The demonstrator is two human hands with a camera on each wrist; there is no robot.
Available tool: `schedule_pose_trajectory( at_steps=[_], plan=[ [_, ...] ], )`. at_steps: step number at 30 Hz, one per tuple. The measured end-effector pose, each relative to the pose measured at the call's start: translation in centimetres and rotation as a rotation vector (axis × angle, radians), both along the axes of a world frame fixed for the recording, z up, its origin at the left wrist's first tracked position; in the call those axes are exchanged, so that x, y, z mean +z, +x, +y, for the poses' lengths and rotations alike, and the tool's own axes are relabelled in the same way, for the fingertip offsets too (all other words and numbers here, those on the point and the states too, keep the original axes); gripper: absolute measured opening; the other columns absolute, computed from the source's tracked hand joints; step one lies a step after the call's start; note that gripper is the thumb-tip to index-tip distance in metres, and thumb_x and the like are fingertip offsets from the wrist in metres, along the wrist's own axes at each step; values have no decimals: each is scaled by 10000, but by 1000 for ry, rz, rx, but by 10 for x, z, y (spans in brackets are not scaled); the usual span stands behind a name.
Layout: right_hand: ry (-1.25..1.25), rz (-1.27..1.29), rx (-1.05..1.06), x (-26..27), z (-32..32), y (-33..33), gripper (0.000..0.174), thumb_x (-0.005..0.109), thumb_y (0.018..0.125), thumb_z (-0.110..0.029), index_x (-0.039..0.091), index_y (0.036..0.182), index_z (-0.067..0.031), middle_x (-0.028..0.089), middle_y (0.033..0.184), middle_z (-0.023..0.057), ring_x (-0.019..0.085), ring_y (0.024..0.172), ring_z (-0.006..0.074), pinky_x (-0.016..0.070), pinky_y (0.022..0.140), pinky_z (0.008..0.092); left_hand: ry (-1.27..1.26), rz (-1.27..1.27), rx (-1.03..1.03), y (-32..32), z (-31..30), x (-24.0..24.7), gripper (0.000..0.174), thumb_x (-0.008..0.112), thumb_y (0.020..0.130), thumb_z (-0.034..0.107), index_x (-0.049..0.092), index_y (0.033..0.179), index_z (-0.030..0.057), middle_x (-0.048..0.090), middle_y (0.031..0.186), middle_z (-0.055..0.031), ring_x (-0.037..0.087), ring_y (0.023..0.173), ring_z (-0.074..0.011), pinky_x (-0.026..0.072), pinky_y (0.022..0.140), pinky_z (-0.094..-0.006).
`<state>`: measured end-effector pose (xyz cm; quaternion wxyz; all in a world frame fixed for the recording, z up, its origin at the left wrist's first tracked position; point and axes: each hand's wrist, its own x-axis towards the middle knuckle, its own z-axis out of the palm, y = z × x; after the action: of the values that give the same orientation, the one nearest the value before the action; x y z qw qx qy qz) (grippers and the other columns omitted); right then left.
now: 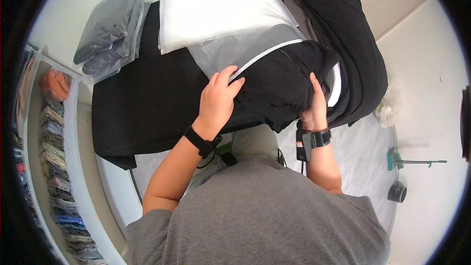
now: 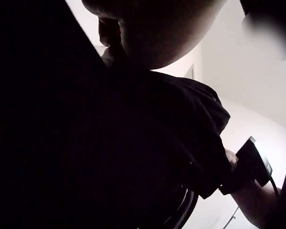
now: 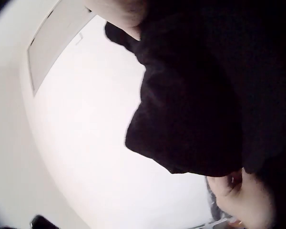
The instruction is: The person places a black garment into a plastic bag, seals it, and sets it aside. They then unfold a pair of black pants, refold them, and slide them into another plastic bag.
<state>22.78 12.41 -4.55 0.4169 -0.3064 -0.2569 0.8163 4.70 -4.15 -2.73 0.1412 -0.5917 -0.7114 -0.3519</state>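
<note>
- Black cloth (image 1: pixel 274 86) lies bunched on the dark-covered table (image 1: pixel 142 113), against the white-edged mouth of the clear bag (image 1: pixel 225 46); how much is inside, I cannot tell.
- The left hand (image 1: pixel 216 100) has its fingers bent, and thumb and forefinger pinch the bag at its white edge.
- The right hand (image 1: pixel 315 103) grips the cloth, thumb on top, the other fingers mostly hidden.
- Behind the bag is a white stack (image 1: pixel 221 12); to its left, packed clothes (image 1: pixel 113 32).
</note>
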Motion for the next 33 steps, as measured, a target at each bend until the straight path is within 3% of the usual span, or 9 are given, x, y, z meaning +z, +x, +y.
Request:
schedule_pose_trajectory(
  at_steps=[2,4,6,8,10,13,16,27,33],
  plan=[
    [138,-259,32,20,-5,9,541,631,871,-274,452,1283,27,538,1254,168,513,1163,282,386,1001,379,6,-15,5,-4,0,-2,305,558,710,-73,667,962,58,557,1138,-112,574,952,-302,493,800,-369],
    [870,-865,-418,25,-12,13,541,650,844,-271,466,1273,3,496,1300,161,430,1246,288,332,1038,370,9,-33,12,-4,0,-3,302,556,715,-75,668,962,58,555,1143,-112,573,957,-302,492,804,-369],
    [1529,-909,-275,62,-29,14,571,693,775,-262,489,1249,-18,468,1325,156,385,1280,309,302,1052,395,-20,-39,3,-5,0,-4,332,555,711,-84,668,982,69,548,1164,-124,568,973,-313,488,816,-376],
    [1957,-1088,47,90,-48,6,697,773,634,-357,532,1243,-121,462,1322,131,385,1260,344,270,1024,562,37,-42,11,-5,1,-4,299,563,713,-75,644,970,53,549,1129,-132,564,971,-323,485,810,-382],
    [1973,-1035,409,93,-55,-5,758,801,588,-342,513,1272,-187,434,1350,125,363,1275,345,283,1017,569,96,-38,24,-3,0,-7,269,571,715,-66,621,958,37,550,1095,-140,561,970,-333,483,804,-388],
    [2120,-1208,538,78,-61,-14,832,833,527,-255,495,1287,-257,341,1415,127,330,1286,371,290,1005,583,206,-253,336,0,-2,-7,161,593,735,-4,461,827,7,499,829,-136,558,826,-366,462,700,-414],
    [2149,-1272,529,68,-66,-16,815,823,538,-234,498,1284,-262,325,1423,129,323,1289,371,287,997,596,-80,-435,287,-9,-9,-25,155,584,728,10,455,813,18,522,773,-143,544,741,-363,446,651,-453],
    [2076,-1253,432,56,-64,-29,728,784,548,-173,548,1233,-246,334,1418,107,323,1280,363,277,990,604,174,-334,198,-1,-1,-19,113,578,745,3,491,808,39,508,700,-134,544,683,-342,447,596,-425],
    [2029,-1211,346,51,-68,-36,644,768,564,-162,591,1180,-221,351,1410,100,330,1275,360,265,984,627,49,-190,103,7,-5,-26,102,557,753,-17,480,803,28,509,741,-149,536,714,-356,431,620,-436]
  ],
)
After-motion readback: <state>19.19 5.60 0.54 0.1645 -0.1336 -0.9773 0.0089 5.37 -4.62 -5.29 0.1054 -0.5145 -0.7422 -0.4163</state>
